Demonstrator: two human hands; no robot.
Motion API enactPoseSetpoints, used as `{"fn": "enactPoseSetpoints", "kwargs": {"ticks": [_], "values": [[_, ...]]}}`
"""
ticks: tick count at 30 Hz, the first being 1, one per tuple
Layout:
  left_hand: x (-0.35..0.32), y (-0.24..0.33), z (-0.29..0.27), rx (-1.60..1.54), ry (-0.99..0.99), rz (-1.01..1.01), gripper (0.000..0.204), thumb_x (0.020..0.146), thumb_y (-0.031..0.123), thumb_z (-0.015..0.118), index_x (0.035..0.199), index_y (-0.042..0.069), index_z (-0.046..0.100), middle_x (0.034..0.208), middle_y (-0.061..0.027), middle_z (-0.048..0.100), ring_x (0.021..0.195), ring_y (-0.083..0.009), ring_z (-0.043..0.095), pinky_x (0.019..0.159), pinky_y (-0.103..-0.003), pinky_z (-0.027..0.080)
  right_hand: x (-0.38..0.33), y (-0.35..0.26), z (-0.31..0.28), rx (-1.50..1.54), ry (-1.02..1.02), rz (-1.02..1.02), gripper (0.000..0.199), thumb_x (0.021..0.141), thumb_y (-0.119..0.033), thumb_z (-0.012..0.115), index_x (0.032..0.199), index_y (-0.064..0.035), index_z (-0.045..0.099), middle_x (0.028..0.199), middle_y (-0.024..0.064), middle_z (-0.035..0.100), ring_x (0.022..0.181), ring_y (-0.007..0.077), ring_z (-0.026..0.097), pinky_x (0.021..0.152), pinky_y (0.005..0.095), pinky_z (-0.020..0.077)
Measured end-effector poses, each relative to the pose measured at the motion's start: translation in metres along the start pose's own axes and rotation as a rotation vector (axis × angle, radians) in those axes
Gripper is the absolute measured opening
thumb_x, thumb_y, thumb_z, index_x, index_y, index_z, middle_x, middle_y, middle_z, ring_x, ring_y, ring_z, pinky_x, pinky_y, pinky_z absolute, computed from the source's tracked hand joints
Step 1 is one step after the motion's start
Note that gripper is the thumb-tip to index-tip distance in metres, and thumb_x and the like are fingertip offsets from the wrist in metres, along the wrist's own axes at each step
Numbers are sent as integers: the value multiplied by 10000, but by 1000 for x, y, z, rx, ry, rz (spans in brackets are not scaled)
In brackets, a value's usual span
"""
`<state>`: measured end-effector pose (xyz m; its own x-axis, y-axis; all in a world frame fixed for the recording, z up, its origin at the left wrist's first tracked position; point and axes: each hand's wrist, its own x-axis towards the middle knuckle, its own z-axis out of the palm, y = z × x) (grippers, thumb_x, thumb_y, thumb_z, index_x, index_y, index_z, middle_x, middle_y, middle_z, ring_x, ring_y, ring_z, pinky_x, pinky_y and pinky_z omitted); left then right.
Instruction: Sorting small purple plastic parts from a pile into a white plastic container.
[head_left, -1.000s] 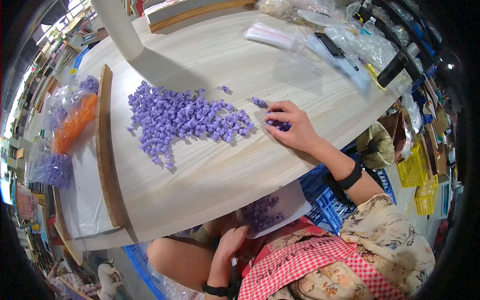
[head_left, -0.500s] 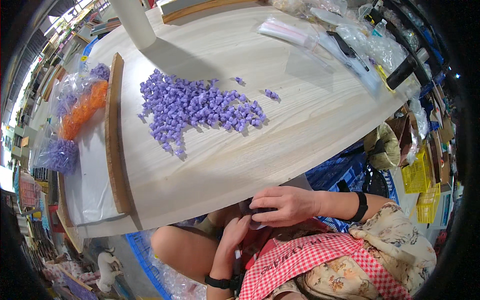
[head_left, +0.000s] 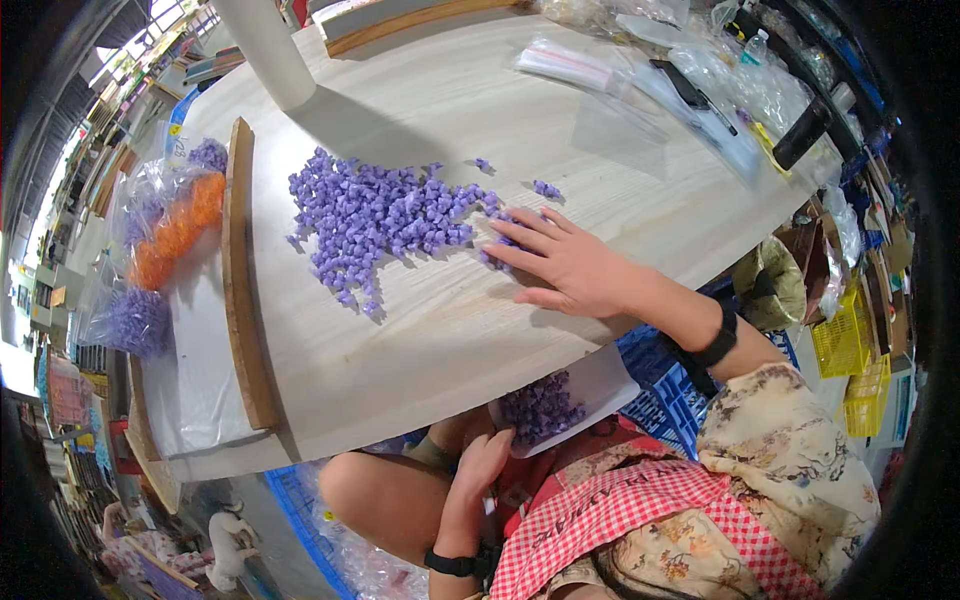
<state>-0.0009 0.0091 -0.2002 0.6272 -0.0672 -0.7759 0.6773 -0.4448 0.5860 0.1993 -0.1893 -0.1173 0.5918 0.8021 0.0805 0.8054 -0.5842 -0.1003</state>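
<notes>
Pieces [head_left: 385, 215], knobbly and purple, run under the splayed right grip [head_left: 572, 268]; left grip [head_left: 485, 462]: cannot tell.

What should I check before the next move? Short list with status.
1. Right hand at the pile: ok. Open, spread over the right end of the purple pieces.
2. Number of pieces under that hand: cannot tell. It hides them.
3. Left hand gripping the tray: cannot tell. It is at the tray's left side; the grip is hidden.
4. Tray mouth uncovered: ok. Purple pieces show inside, just below the table edge.
5. All table pieces gathered: not ok. Strays lie apart on the far side.
6. Wood strip apart from the pile: ok. Gap visible, strip on the left.
</notes>
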Motion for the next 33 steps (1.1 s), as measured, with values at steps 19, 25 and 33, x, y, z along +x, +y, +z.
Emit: {"fn": "enactPoseSetpoints", "kwargs": {"ticks": [19, 25, 33], "values": [[-2, -6, 8, -140, 76, -97, 401, 789, 339, 559, 796, -61, 587, 700, -69, 537, 669, -173, 479, 606, -337, 388, -97, 54, -6, 919, 591, 649, 399, 815, -10, 559, 1191, -140, 583, 1115, 14, 540, 960, 113, 493, 866, 256, 418], [-6, -6, 5, -38, 65, -29, 416, 808, 337, 537, 860, -70, 603, 737, -97, 569, 707, -186, 510, 637, -346, 403, -86, 40, -11, 535, 542, 512, 215, 754, -107, 679, 956, -98, 606, 988, 47, 533, 971, 176, 514, 788, 286, 458], [-4, -13, 5, -7, 52, 30, 427, 843, 377, 503, 948, -14, 639, 767, -176, 588, 715, -268, 531, 675, -384, 420, -86, 37, -12, 544, 486, 662, 234, 708, -67, 673, 931, -80, 604, 1038, 78, 571, 995, 238, 534, 822, 334, 465]]}}
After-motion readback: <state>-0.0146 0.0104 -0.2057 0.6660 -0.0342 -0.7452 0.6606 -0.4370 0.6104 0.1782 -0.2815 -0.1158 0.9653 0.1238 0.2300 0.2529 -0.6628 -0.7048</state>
